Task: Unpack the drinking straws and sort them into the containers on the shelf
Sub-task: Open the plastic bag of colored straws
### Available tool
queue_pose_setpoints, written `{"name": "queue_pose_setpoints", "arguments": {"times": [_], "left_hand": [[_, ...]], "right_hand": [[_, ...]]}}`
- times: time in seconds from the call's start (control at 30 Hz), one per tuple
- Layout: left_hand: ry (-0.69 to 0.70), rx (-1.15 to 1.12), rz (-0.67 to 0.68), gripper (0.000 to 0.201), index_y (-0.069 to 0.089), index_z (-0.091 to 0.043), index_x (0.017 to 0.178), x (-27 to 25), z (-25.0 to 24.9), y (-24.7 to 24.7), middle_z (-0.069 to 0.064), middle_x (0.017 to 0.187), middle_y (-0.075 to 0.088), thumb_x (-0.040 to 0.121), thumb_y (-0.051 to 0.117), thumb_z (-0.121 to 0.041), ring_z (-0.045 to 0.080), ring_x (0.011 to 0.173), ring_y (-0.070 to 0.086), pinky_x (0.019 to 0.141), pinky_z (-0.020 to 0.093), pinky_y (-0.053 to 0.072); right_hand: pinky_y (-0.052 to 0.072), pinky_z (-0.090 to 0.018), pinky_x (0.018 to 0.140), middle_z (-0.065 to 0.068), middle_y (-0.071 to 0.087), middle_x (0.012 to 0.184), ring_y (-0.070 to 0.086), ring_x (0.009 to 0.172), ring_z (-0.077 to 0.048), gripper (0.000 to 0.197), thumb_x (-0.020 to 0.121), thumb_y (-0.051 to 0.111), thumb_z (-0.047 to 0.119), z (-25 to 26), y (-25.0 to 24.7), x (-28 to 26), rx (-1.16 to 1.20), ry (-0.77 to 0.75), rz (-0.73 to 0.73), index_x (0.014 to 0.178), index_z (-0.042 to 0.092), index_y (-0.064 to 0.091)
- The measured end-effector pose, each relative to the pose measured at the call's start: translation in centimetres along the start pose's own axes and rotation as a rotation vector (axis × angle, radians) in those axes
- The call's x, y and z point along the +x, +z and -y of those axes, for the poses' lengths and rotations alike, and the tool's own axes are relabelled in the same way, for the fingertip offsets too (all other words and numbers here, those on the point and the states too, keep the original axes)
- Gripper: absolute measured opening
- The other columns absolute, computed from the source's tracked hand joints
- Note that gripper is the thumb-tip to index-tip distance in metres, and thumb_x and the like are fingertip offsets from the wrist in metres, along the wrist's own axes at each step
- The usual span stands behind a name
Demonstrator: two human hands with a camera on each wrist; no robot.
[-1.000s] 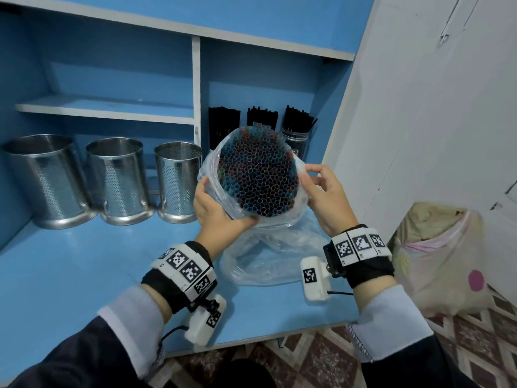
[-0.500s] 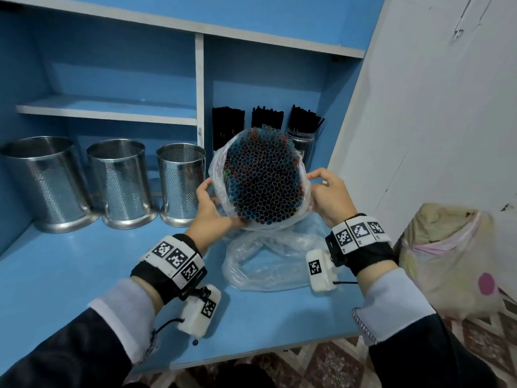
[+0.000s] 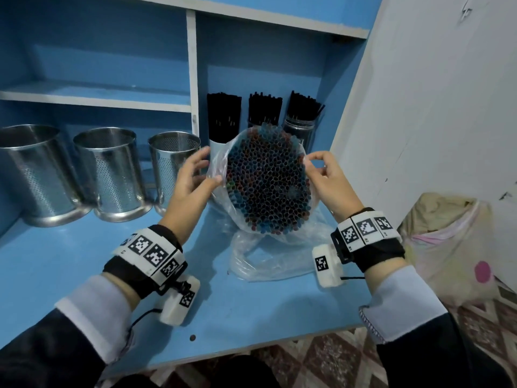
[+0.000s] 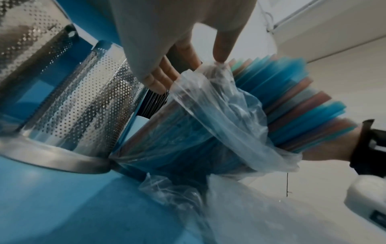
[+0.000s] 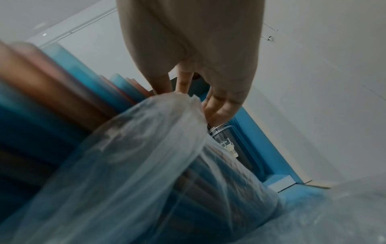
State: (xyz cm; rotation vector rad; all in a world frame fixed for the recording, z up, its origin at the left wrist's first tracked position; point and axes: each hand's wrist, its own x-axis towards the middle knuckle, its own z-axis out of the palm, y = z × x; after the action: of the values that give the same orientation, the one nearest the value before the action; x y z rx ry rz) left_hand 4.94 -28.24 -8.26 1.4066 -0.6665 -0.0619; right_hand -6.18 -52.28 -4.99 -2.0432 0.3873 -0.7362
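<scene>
A thick bundle of coloured drinking straws point(image 3: 267, 183) stands tilted on the blue shelf point(image 3: 70, 264), its open ends facing me, half wrapped in a clear plastic bag point(image 3: 216, 166). My left hand point(image 3: 193, 177) pinches the bag's rim on the bundle's left side; the left wrist view shows the bag point(image 4: 211, 92) bunched between thumb and fingers, with straws point(image 4: 292, 102) sticking out past it. My right hand point(image 3: 324, 175) pinches the bag's rim on the right; in the right wrist view the bag point(image 5: 150, 140) is gathered at the fingertips beside the straws point(image 5: 62, 92).
Three perforated steel canisters point(image 3: 36, 175) point(image 3: 114, 172) point(image 3: 172, 161) stand in a row at the left. Behind the bundle, holders of black straws point(image 3: 223, 116) point(image 3: 264, 109) point(image 3: 303, 109) fill the right compartment. More loose plastic point(image 3: 268, 259) lies under the bundle. A white wall is at right, a filled sack point(image 3: 453, 247) below it.
The bundle has sunk lower toward the shelf. Both hands have shifted from cupping its sides to pinching the bag's rim and drawing it back off the straw ends.
</scene>
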Motion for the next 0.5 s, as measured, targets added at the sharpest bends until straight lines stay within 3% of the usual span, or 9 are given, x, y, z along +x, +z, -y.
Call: {"name": "queue_pose_setpoints", "arguments": {"times": [0.07,0.1,0.13,0.2,0.27,0.33,0.4,0.5], "left_hand": [[0.050,0.091,0.017,0.032,0.057,-0.032,0.126,-0.3,-0.2,0.2,0.009,0.132,0.054,0.095,0.063,-0.023,0.019,0.114,0.057,0.100,0.036,0.049],[0.047,0.124,0.021,0.028,0.059,-0.030,0.122,-0.3,-0.1,0.2,0.009,0.128,0.057,0.094,0.064,-0.025,0.018,0.106,0.059,0.095,0.035,0.050],[0.047,0.150,0.027,0.026,0.061,-0.028,0.119,-0.2,0.0,0.3,0.010,0.122,0.058,0.093,0.064,-0.026,0.014,0.095,0.058,0.087,0.032,0.048],[0.081,0.197,0.041,0.017,0.064,-0.021,0.110,-0.1,0.1,0.6,0.008,0.105,0.061,0.093,0.065,-0.022,0.003,0.079,0.054,0.075,0.021,0.044],[0.105,0.215,0.047,0.005,0.067,-0.015,0.096,0.1,0.0,0.9,-0.002,0.085,0.062,0.094,0.063,-0.012,-0.005,0.065,0.052,0.065,0.010,0.040],[0.090,0.258,0.040,0.016,0.066,-0.016,0.085,0.5,0.1,0.9,-0.008,0.070,0.059,0.095,0.060,-0.006,-0.005,0.056,0.049,0.058,0.009,0.037],[-0.005,0.258,0.046,0.023,0.062,-0.019,0.080,0.9,0.3,0.7,-0.004,0.071,0.060,0.097,0.055,-0.005,-0.002,0.058,0.049,0.059,0.014,0.042],[-0.281,0.130,0.125,0.023,0.060,-0.010,0.081,1.1,1.0,0.8,0.011,0.081,0.062,0.098,0.049,0.001,0.020,0.076,0.057,0.078,0.037,0.052]], "right_hand": [[0.046,-0.019,0.071,0.005,0.053,0.082,0.054,0.076,-0.008,0.017,0.097,0.053,0.044,-0.3,-0.5,0.3,-0.037,-0.053,-0.009,0.107,0.032,0.059],[0.048,-0.025,0.080,0.000,0.055,0.091,0.056,0.085,-0.016,0.018,0.097,0.054,0.042,-0.4,-0.8,0.6,-0.055,-0.067,-0.005,0.108,0.031,0.062],[0.049,-0.032,0.088,-0.004,0.057,0.100,0.058,0.093,-0.022,0.017,0.097,0.055,0.038,-0.6,-1.0,0.7,-0.069,-0.080,-0.002,0.106,0.028,0.065],[0.049,-0.036,0.094,-0.001,0.061,0.105,0.061,0.096,-0.022,0.015,0.098,0.056,0.026,-0.9,-1.3,1.0,-0.089,-0.118,0.000,0.101,0.020,0.069],[0.049,-0.036,0.090,0.000,0.066,0.095,0.061,0.089,-0.018,0.015,0.099,0.055,0.018,-1.2,-1.4,1.4,-0.119,-0.122,0.017,0.098,0.013,0.070],[0.048,-0.032,0.080,-0.001,0.064,0.082,0.056,0.077,-0.015,0.017,0.100,0.054,0.015,-1.7,-1.5,2.0,-0.166,-0.087,0.020,0.091,0.013,0.068],[0.042,-0.020,0.064,0.003,0.057,0.068,0.048,0.062,-0.009,0.026,0.100,0.052,0.015,-2.4,-1.8,2.5,-0.208,-0.032,0.024,0.077,0.018,0.062],[0.033,-0.011,0.047,0.004,0.047,0.060,0.038,0.053,-0.008,0.035,0.101,0.050,0.015,-3.3,-1.8,2.7,-0.250,0.052,0.167,0.067,0.016,0.053]]}}
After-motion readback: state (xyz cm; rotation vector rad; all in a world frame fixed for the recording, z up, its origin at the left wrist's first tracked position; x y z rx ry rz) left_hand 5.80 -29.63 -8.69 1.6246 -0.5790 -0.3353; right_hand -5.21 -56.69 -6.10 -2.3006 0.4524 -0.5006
